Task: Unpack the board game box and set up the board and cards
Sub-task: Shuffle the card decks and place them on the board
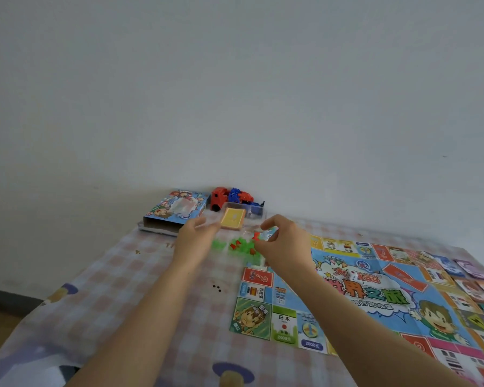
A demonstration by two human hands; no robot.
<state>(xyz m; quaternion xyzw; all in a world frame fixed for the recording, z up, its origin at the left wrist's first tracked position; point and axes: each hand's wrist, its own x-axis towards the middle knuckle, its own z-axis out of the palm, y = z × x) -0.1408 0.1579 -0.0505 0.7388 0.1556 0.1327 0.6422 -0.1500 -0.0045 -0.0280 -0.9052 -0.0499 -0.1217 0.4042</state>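
Note:
The paper game board [375,297] lies unfolded on the right half of the table, with a white die [353,274] on its middle. An orange card deck [233,218] sits behind my hands. Small green and red plastic pieces [236,245] lie scattered between my hands. My left hand [194,241] reaches forward with its fingers straight, blurred, their tips beside the deck's left edge. My right hand [284,244] hovers over the board's far left corner, fingers curled together close to a red piece [256,236]. Whether it pinches anything is unclear. The open blue game box [176,209] lies at the back left.
A red and blue toy truck [232,197] stands against the wall behind the deck, next to a clear plastic container [253,210]. A pink checked cloth [129,289] covers the table. The table's left edge drops to the floor [0,311]. Small dark specks [217,287] lie on the cloth.

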